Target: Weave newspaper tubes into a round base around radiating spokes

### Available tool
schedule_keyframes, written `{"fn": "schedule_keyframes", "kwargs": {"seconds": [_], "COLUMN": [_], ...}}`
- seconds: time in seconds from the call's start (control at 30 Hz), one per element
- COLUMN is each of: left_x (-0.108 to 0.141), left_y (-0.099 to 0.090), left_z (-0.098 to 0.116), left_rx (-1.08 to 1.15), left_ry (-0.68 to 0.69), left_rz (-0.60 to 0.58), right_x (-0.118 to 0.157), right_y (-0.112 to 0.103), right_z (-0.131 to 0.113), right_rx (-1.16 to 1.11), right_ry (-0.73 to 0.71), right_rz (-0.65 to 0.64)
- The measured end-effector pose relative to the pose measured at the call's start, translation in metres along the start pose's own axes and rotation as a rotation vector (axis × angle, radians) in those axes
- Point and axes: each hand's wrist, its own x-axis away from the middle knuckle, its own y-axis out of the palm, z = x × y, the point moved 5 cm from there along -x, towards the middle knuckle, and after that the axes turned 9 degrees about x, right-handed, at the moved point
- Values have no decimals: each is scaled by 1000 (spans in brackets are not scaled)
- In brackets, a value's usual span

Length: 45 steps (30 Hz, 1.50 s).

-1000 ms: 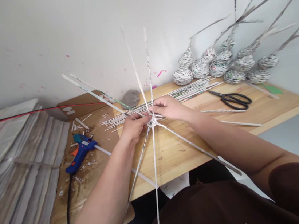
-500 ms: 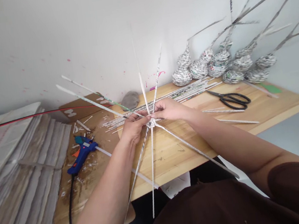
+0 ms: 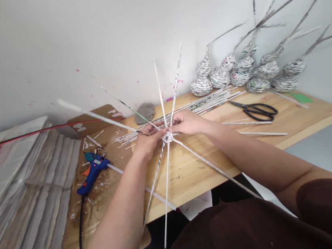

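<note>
Along the back edge of your bench (image 3: 197, 177), toward its right corner, you have woven gourd shapes (image 3: 240, 76), black scissors (image 3: 247, 107) in front. A grey lump (image 3: 145, 113) sits farther left; your blue glue gun (image 3: 92, 174) lies beside stacked newspapers (image 3: 38, 198).

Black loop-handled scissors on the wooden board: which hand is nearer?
Right. The right hand, at the white paper hub, is left of the scissors; the left hand is farther left, at the hub's other side.
</note>
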Motion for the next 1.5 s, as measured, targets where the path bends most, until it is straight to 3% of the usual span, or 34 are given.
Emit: {"fn": "schedule_keyframes", "kwargs": {"seconds": [0.13, 0.2, 0.37, 0.5, 0.77, 1.0, 1.23, 1.5], "left_x": [5, 5, -1, -3, -7, -8, -9, -8], "left_y": [2, -2, -14, -12, -10, -11, -10, -9], "left_z": [9, 12, 11, 5, -6, -7, -10, -10], "left_rx": [-33, -29, -8, -26, -145, -178, -188, -166], "left_ry": [-142, -161, -158, -184, -113, -68, -87, -107], "left_rz": [-306, -347, -261, -251, -111, -113, -113, -62], "right_x": [-1, -1, -3, -4, -7, -6, -3, -1], "right_y": [-2, -1, 6, 9, 1, -7, -1, 2], "right_z": [8, 10, 8, 6, -16, -18, -4, -2], "right_rx": [-67, -159, -261, -289, 73, 50, -120, -86], "right_ry": [17, 31, -27, -67, -122, -169, -123, -154], "right_rz": [-47, -66, -116, -169, -130, -312, -145, -128]}}
